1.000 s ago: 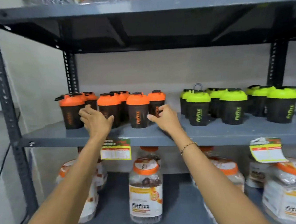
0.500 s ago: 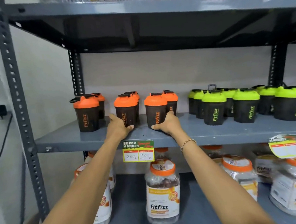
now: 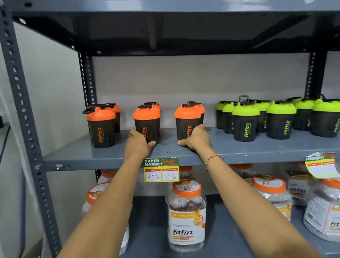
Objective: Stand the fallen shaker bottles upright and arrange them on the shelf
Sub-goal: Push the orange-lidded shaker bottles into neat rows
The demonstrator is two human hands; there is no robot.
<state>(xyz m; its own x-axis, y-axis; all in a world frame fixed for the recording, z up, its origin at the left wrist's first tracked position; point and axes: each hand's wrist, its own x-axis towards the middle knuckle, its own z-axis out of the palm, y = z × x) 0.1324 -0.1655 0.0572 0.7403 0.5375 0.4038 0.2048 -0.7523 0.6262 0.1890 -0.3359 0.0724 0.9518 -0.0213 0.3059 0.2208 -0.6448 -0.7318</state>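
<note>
On the grey middle shelf (image 3: 106, 156) stand several black shaker bottles, all upright. Orange-lidded ones form three short rows: a left one (image 3: 102, 126), a middle one (image 3: 146, 120) and a right one (image 3: 187, 118). My left hand (image 3: 139, 145) wraps the base of the middle front orange shaker. My right hand (image 3: 196, 139) wraps the base of the right front orange shaker. Green-lidded shakers (image 3: 245, 121) stand grouped at the right end of the shelf.
A price tag (image 3: 161, 169) hangs from the shelf edge between my arms; another tag (image 3: 321, 167) hangs at the right. Large orange-lidded jars (image 3: 187, 214) fill the lower shelf. A slotted upright post (image 3: 23, 119) bounds the left side, and a shelf (image 3: 156, 7) overhangs above.
Both hands came down from the shakers' fronts to their bases and closed around them. The orange shakers now stand spaced in three separate rows. The camera moved closer.
</note>
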